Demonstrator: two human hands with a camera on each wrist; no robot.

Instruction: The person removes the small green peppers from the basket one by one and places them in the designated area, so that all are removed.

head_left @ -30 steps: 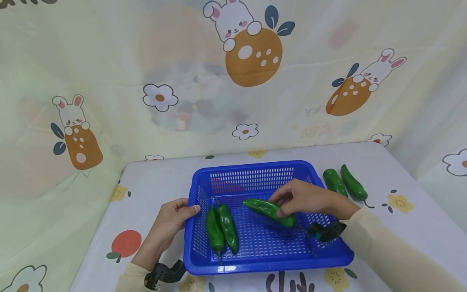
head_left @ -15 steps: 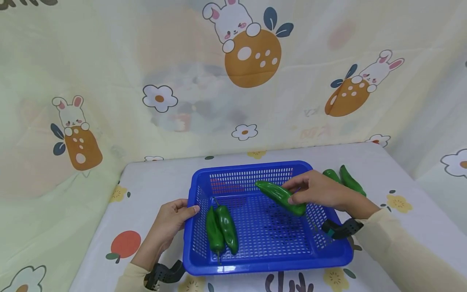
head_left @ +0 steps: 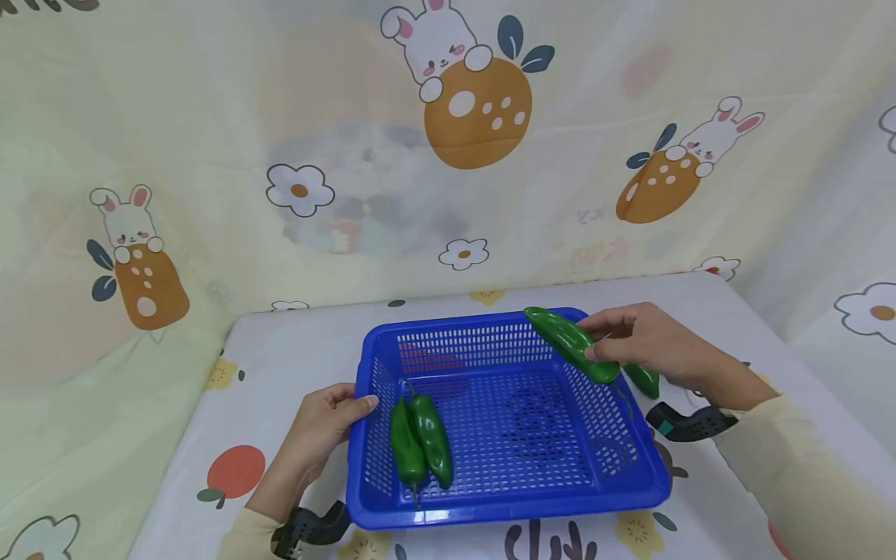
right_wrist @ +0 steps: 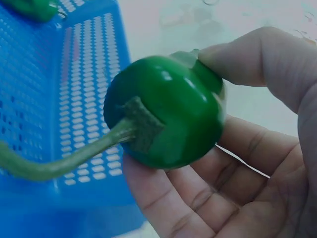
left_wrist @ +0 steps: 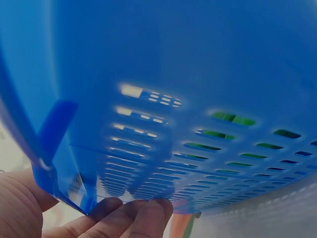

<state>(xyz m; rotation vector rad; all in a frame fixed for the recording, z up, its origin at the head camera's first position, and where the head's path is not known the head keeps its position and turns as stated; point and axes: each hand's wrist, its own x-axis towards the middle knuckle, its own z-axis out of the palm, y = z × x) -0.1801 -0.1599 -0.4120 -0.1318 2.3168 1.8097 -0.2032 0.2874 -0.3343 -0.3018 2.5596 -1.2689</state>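
Observation:
My left hand [head_left: 325, 424] grips the left rim of a blue perforated plastic basket [head_left: 504, 515], thumb on top and fingers beneath, as the left wrist view also shows. Over the basket's back right corner, my right hand [head_left: 647, 342] holds a long green pepper [head_left: 570, 342] between thumb and fingers. In the right wrist view, the held pepper [right_wrist: 168, 114] shows its stem end, with a curved stem pointing left. Two more green peppers [head_left: 407, 447] lie side by side at the left of the basket floor.
Right of the basket another green pepper [head_left: 642, 379] lies on the table, mostly hidden behind my right hand. The table wears a white patterned cloth [head_left: 294, 342]. A printed curtain [head_left: 378, 93] hangs behind it.
My right hand has lifted the green pepper from low inside the basket up and right to its back right rim. The left hand keeps its grip on the basket.

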